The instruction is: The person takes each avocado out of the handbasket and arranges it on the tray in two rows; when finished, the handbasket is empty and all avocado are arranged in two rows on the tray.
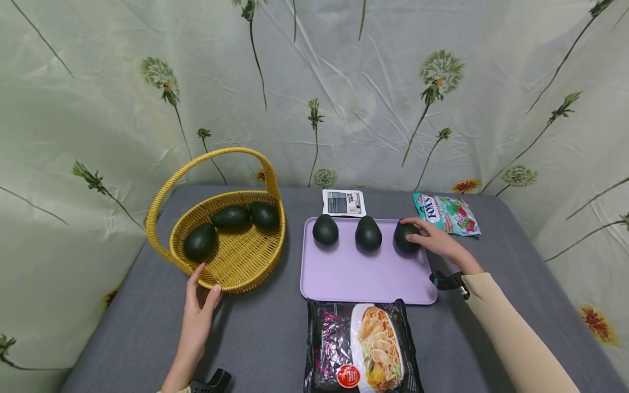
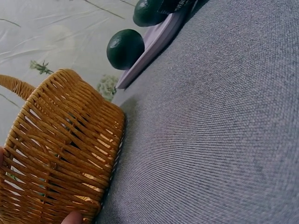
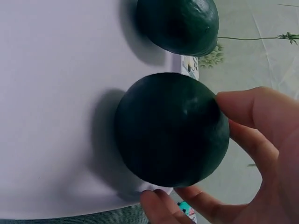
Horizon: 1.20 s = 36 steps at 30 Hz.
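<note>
My right hand (image 1: 434,240) grips a dark green avocado (image 3: 170,130) at the right end of a lilac tray (image 1: 363,278). Thumb and fingers reach round its sides in the right wrist view. Two more avocados, one in the middle (image 1: 368,234) and one at the left (image 1: 325,230), sit along the tray's far side. My left hand (image 1: 199,316) touches the near side of a yellow woven basket (image 1: 250,267), fingers fairly straight and thumb spread apart. Inside the basket lie three avocados (image 1: 200,242). Only fingertips of that hand show in the left wrist view.
A black noodle packet (image 1: 334,344) lies in front of the tray. Behind the tray are a white packet (image 1: 344,202) and, to the right, a teal candy bag (image 1: 447,214). Grey cloth (image 1: 275,338) covers the table; a flower-print curtain (image 1: 363,109) hangs behind it.
</note>
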### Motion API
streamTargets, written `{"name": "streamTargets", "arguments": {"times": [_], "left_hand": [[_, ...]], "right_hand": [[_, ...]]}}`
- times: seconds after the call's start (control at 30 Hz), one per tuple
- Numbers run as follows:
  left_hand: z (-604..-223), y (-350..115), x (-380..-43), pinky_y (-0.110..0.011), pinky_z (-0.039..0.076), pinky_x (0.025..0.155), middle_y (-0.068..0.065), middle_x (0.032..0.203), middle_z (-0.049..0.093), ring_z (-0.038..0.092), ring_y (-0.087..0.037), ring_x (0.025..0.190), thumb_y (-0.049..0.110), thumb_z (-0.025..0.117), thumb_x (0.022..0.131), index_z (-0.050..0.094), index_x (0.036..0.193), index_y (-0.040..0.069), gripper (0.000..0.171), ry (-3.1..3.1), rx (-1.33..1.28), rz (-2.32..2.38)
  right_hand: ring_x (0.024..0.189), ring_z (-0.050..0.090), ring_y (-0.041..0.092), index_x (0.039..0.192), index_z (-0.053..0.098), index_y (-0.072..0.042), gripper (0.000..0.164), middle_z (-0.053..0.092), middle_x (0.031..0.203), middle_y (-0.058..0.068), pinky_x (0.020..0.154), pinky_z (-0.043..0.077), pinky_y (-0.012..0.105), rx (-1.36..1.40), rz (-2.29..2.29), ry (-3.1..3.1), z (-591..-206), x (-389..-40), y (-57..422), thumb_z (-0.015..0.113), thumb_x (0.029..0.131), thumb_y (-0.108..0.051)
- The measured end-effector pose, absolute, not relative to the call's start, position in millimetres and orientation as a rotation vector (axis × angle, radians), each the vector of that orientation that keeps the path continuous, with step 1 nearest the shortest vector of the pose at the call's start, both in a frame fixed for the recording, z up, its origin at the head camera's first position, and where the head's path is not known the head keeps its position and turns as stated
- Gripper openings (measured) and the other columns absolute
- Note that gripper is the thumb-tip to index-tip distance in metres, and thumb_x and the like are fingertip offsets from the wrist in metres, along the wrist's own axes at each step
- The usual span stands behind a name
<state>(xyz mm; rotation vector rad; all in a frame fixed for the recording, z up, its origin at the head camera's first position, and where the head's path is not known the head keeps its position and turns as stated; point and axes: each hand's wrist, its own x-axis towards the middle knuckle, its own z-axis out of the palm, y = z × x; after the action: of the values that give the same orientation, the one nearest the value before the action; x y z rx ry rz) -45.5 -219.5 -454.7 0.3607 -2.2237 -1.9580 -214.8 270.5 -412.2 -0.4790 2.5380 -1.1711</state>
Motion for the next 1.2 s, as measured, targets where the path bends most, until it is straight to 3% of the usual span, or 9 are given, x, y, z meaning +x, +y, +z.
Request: {"name": "streamTargets", "arguments": {"times": [0.53,0.97,1.2], "left_hand": [[-456,-219,-47,-0.004,0.041,0.079,-0.020,0.149,0.014,0.025,-0.042,0.131,0.015,0.047,0.102,0.009,0.154,0.015,0.064,-2.201,0.361,-1.966],[-456,-218,-47,-0.005,0.041,0.080,-0.021,0.148,0.015,0.027,-0.040,0.130,0.015,0.046,0.102,0.010,0.154,0.014,0.063,-2.181,0.362,-1.986],[-455,-217,-46,-0.005,0.042,0.080,-0.021,0.147,0.016,0.028,-0.041,0.130,0.014,0.047,0.102,0.011,0.154,0.013,0.063,-2.168,0.365,-1.989]], "right_hand": [[0.125,0.034,0.052,0.140,0.037,-0.003,0.053,0.031,0.141,0.031,0.092,0.042,0.060,-0.410,-1.257,2.505,-414,-211,263,0.059,0.097,-0.022],[0.127,0.030,0.051,0.134,0.040,0.001,0.045,0.030,0.142,0.031,0.094,0.039,0.061,-0.375,-1.297,2.486,-414,-213,268,0.058,0.095,-0.012],[0.125,0.032,0.052,0.134,0.040,-0.002,0.052,0.031,0.141,0.031,0.093,0.038,0.063,-0.361,-1.237,2.545,-416,-211,263,0.062,0.094,-0.026]]}}
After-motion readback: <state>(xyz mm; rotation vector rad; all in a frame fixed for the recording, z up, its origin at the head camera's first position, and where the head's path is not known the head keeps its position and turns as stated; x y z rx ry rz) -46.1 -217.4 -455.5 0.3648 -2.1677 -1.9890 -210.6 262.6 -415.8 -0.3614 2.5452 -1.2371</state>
